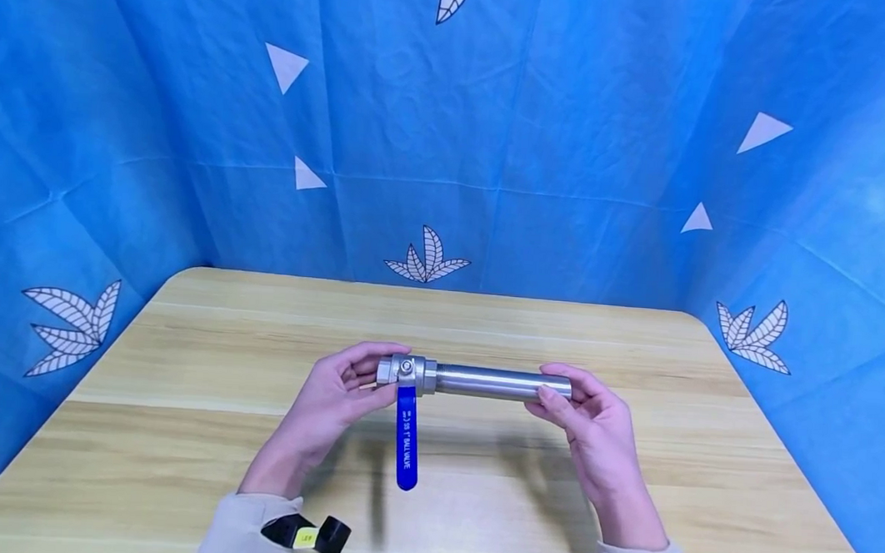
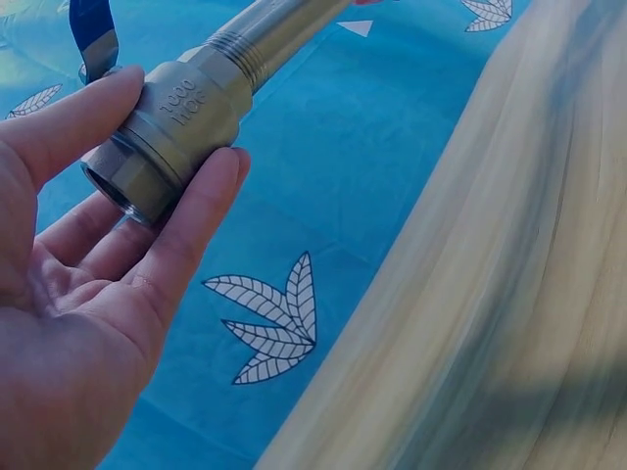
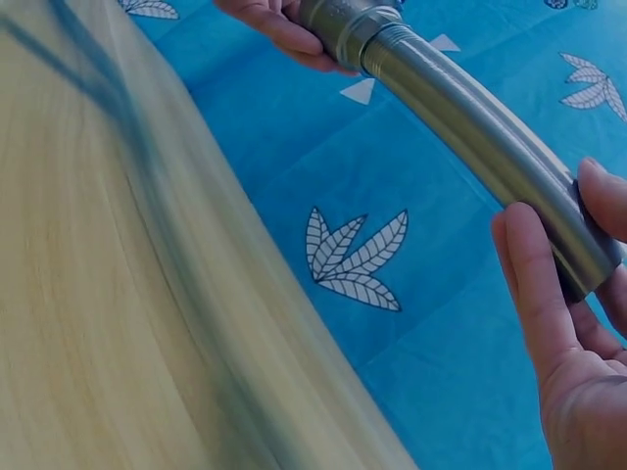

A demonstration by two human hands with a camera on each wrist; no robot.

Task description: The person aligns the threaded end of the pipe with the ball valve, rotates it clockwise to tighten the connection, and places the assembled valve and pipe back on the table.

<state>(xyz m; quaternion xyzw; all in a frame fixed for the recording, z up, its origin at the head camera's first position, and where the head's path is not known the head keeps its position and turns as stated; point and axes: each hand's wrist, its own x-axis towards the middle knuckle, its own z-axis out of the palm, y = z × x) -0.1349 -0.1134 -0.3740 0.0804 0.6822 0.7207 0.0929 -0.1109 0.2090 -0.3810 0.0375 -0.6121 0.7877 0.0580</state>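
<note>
A steel ball valve (image 1: 428,376) with a blue lever handle (image 1: 407,442) is joined to a steel pipe (image 1: 489,382), held level above the table. My left hand (image 1: 331,400) grips the valve body at its left end, thumb on the near side and fingers behind. In the left wrist view the valve's open hex end (image 2: 132,181) faces the palm. My right hand (image 1: 596,426) pinches the pipe's far right end between thumb and fingers. Some thread shows on the pipe where it enters the valve. In the head view the lever points toward me, across the pipe.
A wooden table (image 1: 260,317) with rounded far corners lies below, with shadows of the hands and lever on it. Blue cloth (image 1: 584,150) printed with white leaves and triangles hangs behind and at both sides. Each sleeve carries a small black wrist camera (image 1: 333,537).
</note>
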